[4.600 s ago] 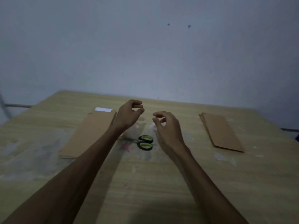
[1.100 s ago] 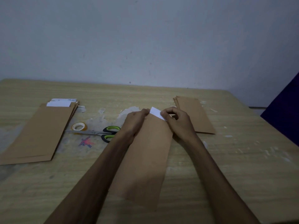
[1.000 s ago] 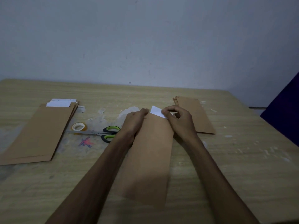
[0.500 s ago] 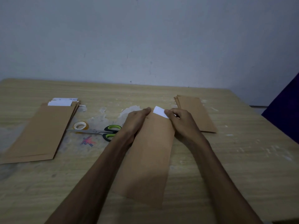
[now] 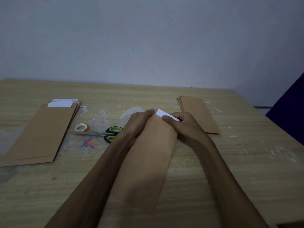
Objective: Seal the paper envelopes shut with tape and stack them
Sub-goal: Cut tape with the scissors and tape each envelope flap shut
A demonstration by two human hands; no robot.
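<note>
Pale wall [image 5: 148,38] backs a wooden table [image 5: 238,170]. At its centre a brown envelope [image 5: 148,162] lies lengthwise, gripped at its far end: the left hand [image 5: 139,122] curls over the left corner, the right hand [image 5: 182,124] pinches the white flap [image 5: 164,114]. Left of the grip sit an unsealed envelope pile [image 5: 39,134], scissors [image 5: 105,133] and a tape roll [image 5: 81,127]; right of it, a second envelope stack [image 5: 199,114].

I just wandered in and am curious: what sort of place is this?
Probably a plain room used as a makeshift packing station: a bare wooden table against a blank wall, stacks of brown envelopes, plus a tape roll and scissors.
</note>
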